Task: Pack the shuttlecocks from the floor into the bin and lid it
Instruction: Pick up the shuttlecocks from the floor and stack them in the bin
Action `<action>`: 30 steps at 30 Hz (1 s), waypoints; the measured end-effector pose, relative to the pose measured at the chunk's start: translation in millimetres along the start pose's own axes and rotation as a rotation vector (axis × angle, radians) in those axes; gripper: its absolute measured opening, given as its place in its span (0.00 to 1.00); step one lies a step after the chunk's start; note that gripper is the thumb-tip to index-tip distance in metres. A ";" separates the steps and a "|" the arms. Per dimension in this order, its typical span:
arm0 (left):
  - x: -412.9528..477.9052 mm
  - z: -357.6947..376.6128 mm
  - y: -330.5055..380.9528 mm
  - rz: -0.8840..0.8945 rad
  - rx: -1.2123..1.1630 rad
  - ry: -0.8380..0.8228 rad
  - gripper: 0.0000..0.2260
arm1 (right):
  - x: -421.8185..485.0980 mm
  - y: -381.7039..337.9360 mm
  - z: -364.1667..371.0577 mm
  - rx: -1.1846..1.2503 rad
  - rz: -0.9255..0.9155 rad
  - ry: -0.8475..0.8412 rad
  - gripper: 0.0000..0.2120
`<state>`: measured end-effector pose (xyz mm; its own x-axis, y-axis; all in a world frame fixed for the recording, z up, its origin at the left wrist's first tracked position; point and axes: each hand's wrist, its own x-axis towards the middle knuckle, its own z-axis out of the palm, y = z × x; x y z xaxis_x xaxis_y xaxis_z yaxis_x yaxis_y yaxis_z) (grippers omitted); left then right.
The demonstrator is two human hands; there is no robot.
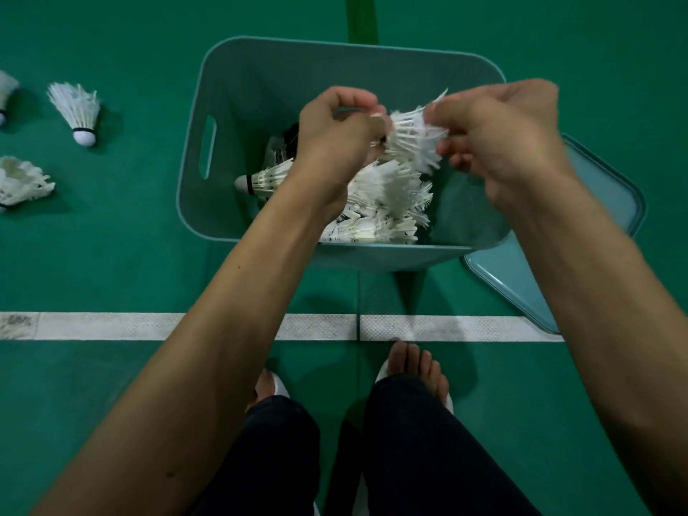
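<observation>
Shuttlecock (413,137) hangs over the open bin (260,80), left hand (335,135) and right hand (499,135) both pinched on its feathers. Letting go low, cork down among the pile (383,202), would probably spare the feathers. Three more shuttlecocks (80,111) lie far left on the floor (111,236); the lid (595,217) waits right.

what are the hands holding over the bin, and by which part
One shuttlecock: the left hand grips its base end, the right hand pinches its feather tips.
</observation>
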<state>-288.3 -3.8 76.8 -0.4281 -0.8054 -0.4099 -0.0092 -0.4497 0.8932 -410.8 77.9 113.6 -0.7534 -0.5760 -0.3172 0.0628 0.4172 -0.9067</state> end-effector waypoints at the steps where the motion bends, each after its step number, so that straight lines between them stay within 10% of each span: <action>1: 1.9 -1.7 -2.9 0.064 0.165 0.002 0.10 | 1.8 -1.8 -3.8 -0.040 -0.056 0.014 0.06; 5: 10.2 -1.9 -10.4 0.352 0.999 -0.101 0.16 | 6.1 -11.1 -10.3 -0.625 -0.364 0.159 0.09; 10: 19.8 19.3 -23.2 0.426 1.669 -0.325 0.22 | -1.4 -8.3 9.4 -1.060 -0.295 0.198 0.14; 30: 28.6 4.8 -20.0 0.493 1.431 -0.212 0.17 | 22.7 32.8 9.9 -0.599 -0.078 0.068 0.09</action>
<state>-304.7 -16.0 48.1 -0.7662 -0.6339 -0.1054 -0.6156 0.6772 0.4030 -419.4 71.5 74.0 -0.7824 -0.5829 -0.2194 -0.3587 0.7097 -0.6063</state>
